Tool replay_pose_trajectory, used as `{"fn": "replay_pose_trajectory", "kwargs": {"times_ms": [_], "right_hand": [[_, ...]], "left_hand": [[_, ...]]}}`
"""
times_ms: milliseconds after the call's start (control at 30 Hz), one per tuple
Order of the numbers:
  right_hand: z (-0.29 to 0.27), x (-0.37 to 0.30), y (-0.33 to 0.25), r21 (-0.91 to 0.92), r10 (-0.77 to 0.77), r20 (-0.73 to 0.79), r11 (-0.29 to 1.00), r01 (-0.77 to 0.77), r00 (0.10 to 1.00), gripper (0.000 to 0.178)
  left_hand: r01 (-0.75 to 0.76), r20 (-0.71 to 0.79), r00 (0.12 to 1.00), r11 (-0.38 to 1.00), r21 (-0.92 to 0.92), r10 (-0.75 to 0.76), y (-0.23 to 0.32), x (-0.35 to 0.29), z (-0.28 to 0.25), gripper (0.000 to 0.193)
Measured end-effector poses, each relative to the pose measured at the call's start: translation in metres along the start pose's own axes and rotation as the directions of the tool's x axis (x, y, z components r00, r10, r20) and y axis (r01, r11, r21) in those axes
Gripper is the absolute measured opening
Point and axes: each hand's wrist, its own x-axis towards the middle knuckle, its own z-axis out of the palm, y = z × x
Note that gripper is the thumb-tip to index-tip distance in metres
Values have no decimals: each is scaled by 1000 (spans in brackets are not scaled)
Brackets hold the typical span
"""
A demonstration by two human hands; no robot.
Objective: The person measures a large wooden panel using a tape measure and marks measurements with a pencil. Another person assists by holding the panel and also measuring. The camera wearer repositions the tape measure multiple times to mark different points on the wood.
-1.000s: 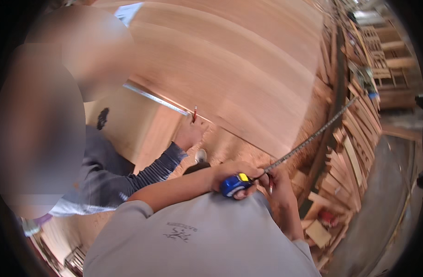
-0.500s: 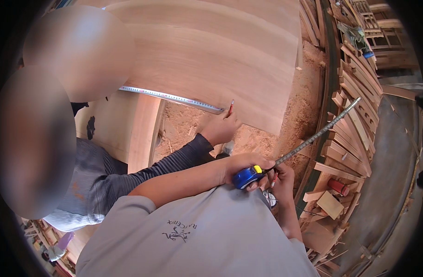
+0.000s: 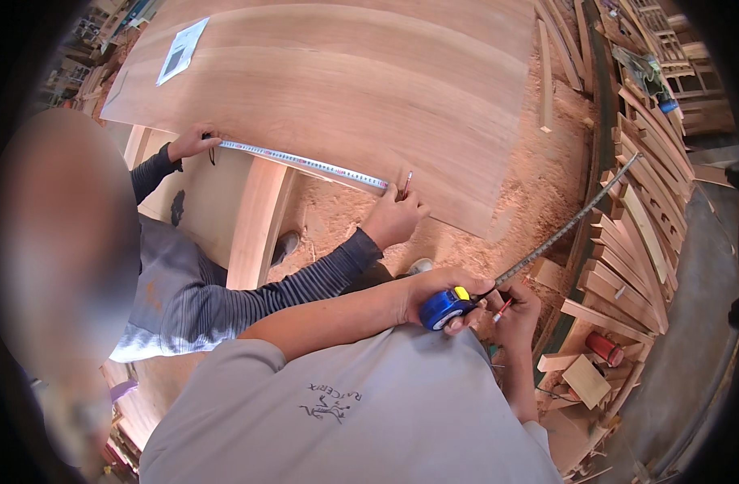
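My left hand (image 3: 438,292) is closed around a blue tape measure (image 3: 445,310) with a yellow button, held in front of my chest. Its blade (image 3: 567,226) sticks out stiffly up and to the right, the free end in the air. Just right of the case, my right hand (image 3: 519,310) is closed with a red pencil (image 3: 502,310) between its fingers; whether it also grips the blade I cannot tell. At my left, a co-worker stretches a second tape (image 3: 305,164) along the near edge of a large wooden panel (image 3: 369,89), holding another red pencil (image 3: 407,184).
A paper sheet (image 3: 182,52) lies on the panel's far left. Under its edge stands a wooden frame piece (image 3: 260,214). Sawdust (image 3: 547,198) covers the floor. Stacked wooden strips (image 3: 628,258), a red cylinder (image 3: 603,348) and a small wood block (image 3: 587,381) lie to the right.
The view has shifted, showing more of the panel's left and the paper. The co-worker's head has moved back, uncovering the hand at the tape's far end. My hands keep their hold.
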Motion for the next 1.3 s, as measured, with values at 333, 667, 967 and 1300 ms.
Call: {"fn": "replay_pose_trajectory", "kwargs": {"times_ms": [333,667,967,1300], "right_hand": [[-45,22,5,170,52,493,973,-154,869,17],[-24,21,21,10,65,246,998,-70,967,9],[-27,8,31,-2,-93,212,995,95,973,15],[-22,13,17,94,-136,385,990,108,913,30]], "left_hand": [[-86,-15,996,981,172,90,-15,22,7,52],[-137,-148,974,967,217,172,-21,17,-1,51],[-130,-192,952,885,446,236,-20,16,14,39],[-155,-160,952,861,485,261,-19,15,8,36]]}}
